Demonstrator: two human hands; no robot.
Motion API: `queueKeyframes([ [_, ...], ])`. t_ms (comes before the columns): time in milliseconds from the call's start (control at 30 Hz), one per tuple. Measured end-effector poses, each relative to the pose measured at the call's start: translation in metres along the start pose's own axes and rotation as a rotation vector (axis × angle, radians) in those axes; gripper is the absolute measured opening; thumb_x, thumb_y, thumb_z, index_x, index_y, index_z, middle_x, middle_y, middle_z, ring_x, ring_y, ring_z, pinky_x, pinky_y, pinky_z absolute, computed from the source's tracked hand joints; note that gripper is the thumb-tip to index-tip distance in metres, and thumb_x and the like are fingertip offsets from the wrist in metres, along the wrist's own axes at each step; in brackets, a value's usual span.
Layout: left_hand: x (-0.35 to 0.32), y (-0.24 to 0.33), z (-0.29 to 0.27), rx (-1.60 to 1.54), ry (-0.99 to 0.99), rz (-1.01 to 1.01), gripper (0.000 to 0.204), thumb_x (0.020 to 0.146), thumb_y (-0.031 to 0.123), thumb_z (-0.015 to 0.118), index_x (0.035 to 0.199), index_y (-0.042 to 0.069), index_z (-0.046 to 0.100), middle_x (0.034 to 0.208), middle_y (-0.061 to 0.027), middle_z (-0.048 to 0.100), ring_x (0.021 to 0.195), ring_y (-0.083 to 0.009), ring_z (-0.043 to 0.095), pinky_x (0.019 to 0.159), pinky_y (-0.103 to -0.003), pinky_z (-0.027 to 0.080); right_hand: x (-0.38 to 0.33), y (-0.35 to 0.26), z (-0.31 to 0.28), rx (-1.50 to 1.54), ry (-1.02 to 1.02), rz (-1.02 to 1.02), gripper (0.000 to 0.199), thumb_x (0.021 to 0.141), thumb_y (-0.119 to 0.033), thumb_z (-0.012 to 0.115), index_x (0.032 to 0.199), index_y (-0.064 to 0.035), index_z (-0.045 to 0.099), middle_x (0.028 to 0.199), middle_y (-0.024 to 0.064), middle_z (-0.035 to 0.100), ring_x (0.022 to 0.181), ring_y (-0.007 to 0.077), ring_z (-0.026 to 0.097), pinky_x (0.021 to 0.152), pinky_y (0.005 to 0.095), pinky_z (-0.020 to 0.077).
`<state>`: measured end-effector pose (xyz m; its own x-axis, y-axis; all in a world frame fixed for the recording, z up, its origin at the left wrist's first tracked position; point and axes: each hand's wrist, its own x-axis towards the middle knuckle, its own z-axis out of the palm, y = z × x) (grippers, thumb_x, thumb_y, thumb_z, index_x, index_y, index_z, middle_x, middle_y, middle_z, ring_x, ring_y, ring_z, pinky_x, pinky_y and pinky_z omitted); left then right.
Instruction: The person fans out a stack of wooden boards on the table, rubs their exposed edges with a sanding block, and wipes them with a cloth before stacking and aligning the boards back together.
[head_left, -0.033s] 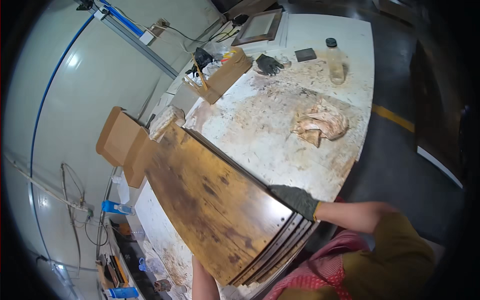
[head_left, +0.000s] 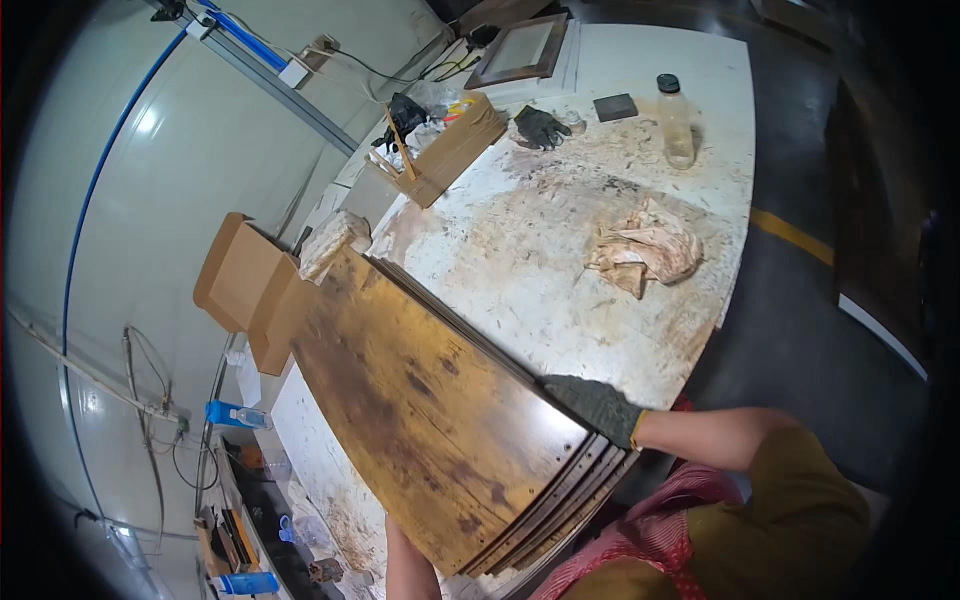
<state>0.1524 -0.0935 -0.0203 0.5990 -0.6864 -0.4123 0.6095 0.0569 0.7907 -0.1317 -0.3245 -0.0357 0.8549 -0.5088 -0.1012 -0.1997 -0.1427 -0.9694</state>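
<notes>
A stack of several stained wooden panels (head_left: 430, 400) lies slantwise on the worktable, brown and yellow with dark knots and a glossy top. Small holes run along the near end, where the panels' edges show as layers. My right hand (head_left: 597, 405), in a dark grey glove with a yellow cuff, grips the right side of the stack near its close corner; its fingertips are partly hidden against the edge. From the lower edge my bare left forearm reaches to the stack's left side. The panels hide my left hand and its fingers.
A crumpled stained cloth (head_left: 648, 250) lies on the stained white table (head_left: 500, 235). Beyond are a clear bottle (head_left: 676, 125), a dark block (head_left: 615, 107), a loose dark glove (head_left: 541, 128) and a cardboard box (head_left: 455, 150) of odds and ends. An open carton (head_left: 250, 285) stands left.
The view has shifted very slightly. Both arms and the panels stay in nearly the same place.
</notes>
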Motion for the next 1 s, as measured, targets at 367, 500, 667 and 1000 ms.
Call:
queueKeyframes([
  [367, 0.010, -0.052, 0.068, -0.115, 0.054, -0.022, 0.049, 0.096, 0.044, 0.040, 0.124, 0.004, 0.051, 0.116, -0.0122, 0.060, 0.098, -0.0267, 0.060, 0.080, -0.038, 0.053, -0.010, 0.040, -0.119, -0.262, 0.001, -0.191, 0.041, 0.097, -0.028, 0.041, 0.133, -0.0107, 0.048, 0.134, 0.0116, 0.050, 0.117, 0.0240, 0.053, 0.097, 0.0312, 0.0423],
  [500, 0.017, -0.076, 0.098, -0.180, 0.029, -0.016, 0.049, 0.096, 0.044, 0.041, 0.123, 0.004, 0.051, 0.116, -0.0123, 0.060, 0.098, -0.0266, 0.060, 0.079, -0.038, 0.053, -0.009, 0.027, -0.166, 0.295, -0.087, 0.152, 0.036, 0.098, -0.023, 0.044, 0.129, -0.0066, 0.052, 0.119, 0.0093, 0.061, 0.103, 0.0178, 0.060, 0.089, 0.0272, 0.0465],
  [667, 0.025, -0.096, 0.136, -0.239, -0.008, 0.018, 0.049, 0.096, 0.043, 0.041, 0.123, 0.004, 0.051, 0.115, -0.0123, 0.061, 0.097, -0.0264, 0.060, 0.078, -0.038, 0.053, -0.014, 0.008, -0.219, 0.997, -0.142, 0.377, 0.040, 0.097, -0.021, 0.045, 0.133, -0.0037, 0.047, 0.121, 0.0060, 0.060, 0.103, 0.0132, 0.060, 0.086, 0.0270, 0.0485],
  [1000, 0.021, -0.029, 0.170, -0.091, 0.165, -0.071, 0.072, 0.091, 0.062, 0.037, 0.131, 0.002, 0.046, 0.124, -0.0139, 0.057, 0.110, -0.0313, 0.056, 0.091, -0.042, 0.049, 0.072, 0.025, -0.330, -0.834, 0.120, -0.547, 0.038, 0.091, -0.015, 0.046, 0.127, -0.0053, 0.050, 0.128, 0.0196, 0.053, 0.114, 0.0316, 0.054, 0.097, 0.0373, 0.0427],
])
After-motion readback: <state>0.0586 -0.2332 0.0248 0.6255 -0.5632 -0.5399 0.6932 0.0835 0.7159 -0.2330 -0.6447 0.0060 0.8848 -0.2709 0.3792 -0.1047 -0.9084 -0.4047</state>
